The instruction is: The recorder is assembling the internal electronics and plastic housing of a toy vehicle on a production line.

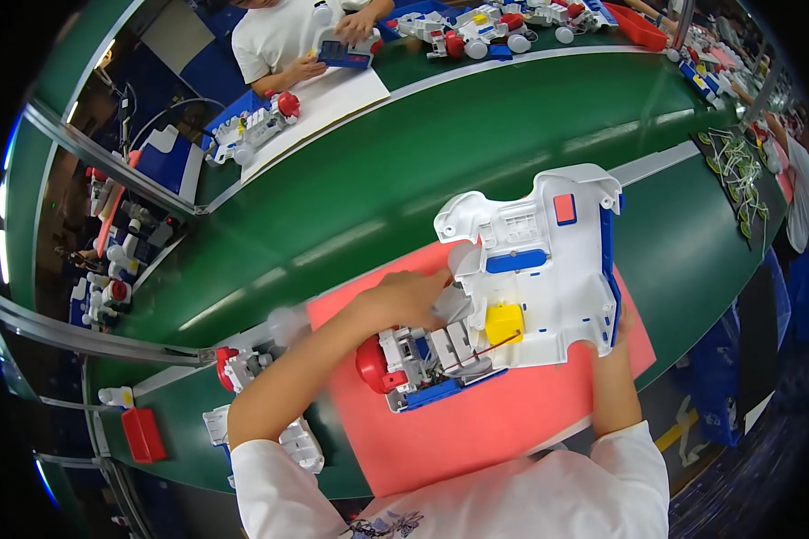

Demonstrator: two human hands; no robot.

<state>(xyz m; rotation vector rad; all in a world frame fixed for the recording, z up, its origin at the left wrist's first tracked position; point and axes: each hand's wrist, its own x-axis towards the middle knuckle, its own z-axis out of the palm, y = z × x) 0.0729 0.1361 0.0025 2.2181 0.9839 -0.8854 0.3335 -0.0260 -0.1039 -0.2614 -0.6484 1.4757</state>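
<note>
A white plastic toy shell with blue edging stands tilted over the salmon mat, its hollow inside facing up. My right hand grips its right edge, most of the fingers hidden behind it. Below and left of the shell lies a partly built toy chassis with a red round end, grey and white blocks and wires. A yellow block sits between the two. My left hand is closed at the shell's left side, beside a grey part; its fingertips are partly covered, so what they hold is unclear.
The salmon mat lies on a green conveyor belt. More toy parts and a red bin are at the left. Across the belt, a person handles another toy. Bundled wires rest on a dark board at the right.
</note>
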